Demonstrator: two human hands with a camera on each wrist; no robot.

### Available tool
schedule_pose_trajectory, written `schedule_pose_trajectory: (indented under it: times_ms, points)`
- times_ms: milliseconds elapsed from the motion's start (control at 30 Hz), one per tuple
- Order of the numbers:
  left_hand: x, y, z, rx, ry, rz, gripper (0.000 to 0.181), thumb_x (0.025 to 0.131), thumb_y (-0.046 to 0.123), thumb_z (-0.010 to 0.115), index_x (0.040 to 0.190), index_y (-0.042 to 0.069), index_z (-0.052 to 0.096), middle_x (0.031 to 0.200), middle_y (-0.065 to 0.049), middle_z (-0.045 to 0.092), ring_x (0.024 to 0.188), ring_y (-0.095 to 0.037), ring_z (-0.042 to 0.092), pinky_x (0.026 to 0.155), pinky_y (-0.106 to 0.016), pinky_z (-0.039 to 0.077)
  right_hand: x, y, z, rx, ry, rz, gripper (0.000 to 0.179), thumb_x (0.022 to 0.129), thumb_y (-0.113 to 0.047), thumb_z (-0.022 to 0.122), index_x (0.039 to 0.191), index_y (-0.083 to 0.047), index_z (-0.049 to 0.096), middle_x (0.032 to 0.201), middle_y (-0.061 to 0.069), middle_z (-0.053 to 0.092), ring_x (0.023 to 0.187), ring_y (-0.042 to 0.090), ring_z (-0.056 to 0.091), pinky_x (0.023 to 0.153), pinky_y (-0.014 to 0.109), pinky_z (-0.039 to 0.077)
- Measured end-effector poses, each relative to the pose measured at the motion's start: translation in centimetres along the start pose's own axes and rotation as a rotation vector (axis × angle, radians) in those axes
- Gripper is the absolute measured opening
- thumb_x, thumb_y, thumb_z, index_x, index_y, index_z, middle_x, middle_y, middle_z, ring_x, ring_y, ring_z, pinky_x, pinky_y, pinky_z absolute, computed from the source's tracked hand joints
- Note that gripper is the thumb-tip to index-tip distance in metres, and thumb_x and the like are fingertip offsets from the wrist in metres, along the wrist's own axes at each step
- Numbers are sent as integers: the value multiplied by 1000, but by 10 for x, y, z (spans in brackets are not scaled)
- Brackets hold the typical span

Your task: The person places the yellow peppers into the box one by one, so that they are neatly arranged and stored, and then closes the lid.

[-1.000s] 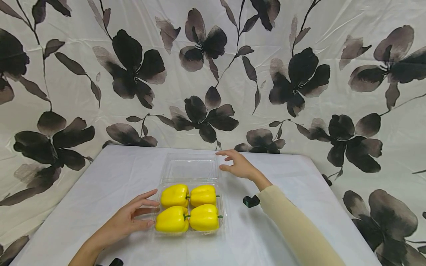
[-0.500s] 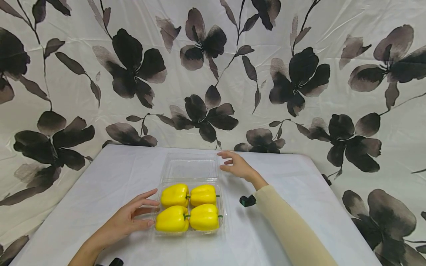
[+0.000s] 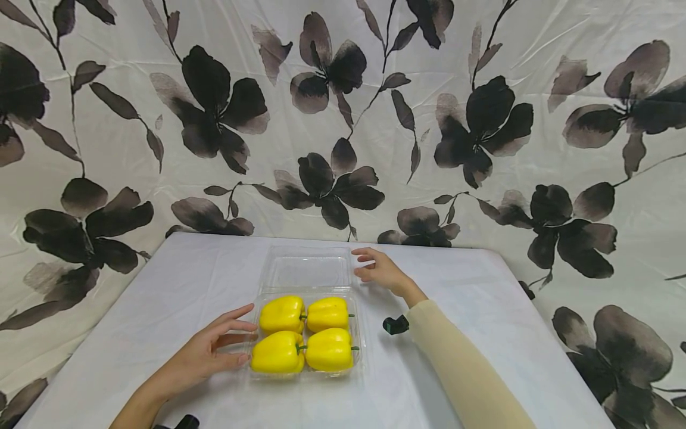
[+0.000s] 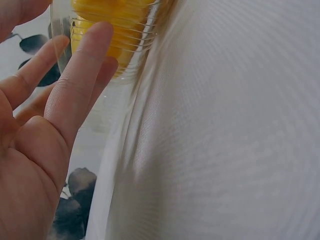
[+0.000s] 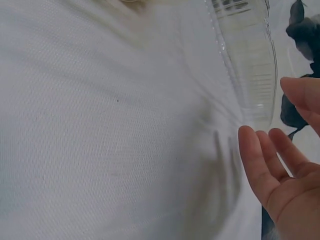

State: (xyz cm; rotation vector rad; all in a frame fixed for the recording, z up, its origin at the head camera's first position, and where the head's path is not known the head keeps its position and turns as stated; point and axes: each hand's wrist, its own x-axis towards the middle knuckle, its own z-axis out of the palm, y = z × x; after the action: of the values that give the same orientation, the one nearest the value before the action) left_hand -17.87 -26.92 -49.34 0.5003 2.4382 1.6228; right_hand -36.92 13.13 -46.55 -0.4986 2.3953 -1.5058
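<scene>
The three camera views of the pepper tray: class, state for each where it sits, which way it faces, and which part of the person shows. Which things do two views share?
Head: worn on the head, facing forward and down at the table; both hands and forearms show.
Left wrist: low beside the left hand, facing the clear tray of yellow peppers.
Right wrist: low beside the right hand, facing the open lid.
Shared: head and left wrist both show the tray and peppers; head and right wrist both show the lid.
</scene>
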Motion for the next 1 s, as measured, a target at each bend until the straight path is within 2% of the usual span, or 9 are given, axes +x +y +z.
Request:
schedule_pose_trajectory:
  times_ms: [300, 600, 933, 1000]
  points:
    - [1, 0, 0, 6, 7, -1, 46, 93, 22, 84, 134, 14, 67, 173, -15, 26, 133, -46, 59, 100, -19, 55, 2, 0, 4, 0, 10, 43, 53, 102, -11, 69, 153, -8, 54, 150, 23, 55, 129, 39, 62, 98, 43, 62]
    - [0, -1, -1, 8, 5, 18, 46, 93, 21, 84, 135, 14, 67, 173, -14, 27, 132, -43, 61, 101, -21, 55, 6, 3, 7, 15, 13, 68, 50, 103, -11, 68, 152, -8, 56, 146, 20, 60, 117, 30, 69, 96, 39, 63]
    - [-2, 6, 0, 14, -5, 30, 45, 94, 20, 83, 135, 12, 66, 173, -18, 26, 132, -45, 61, 104, -36, 58, 9, 5, 9, 53, 25, 110, 55, 102, -8, 68, 154, -6, 53, 143, 18, 62, 115, 26, 70, 99, 36, 61]
    - [-2, 6, 0, 10, -5, 24, 46, 93, 21, 84, 135, 12, 66, 173, -18, 26, 132, -45, 61, 104, -35, 58, 10, 5, 9, 55, 29, 119, 56, 102, -9, 69, 155, -6, 52, 143, 17, 63, 113, 25, 70, 99, 36, 61]
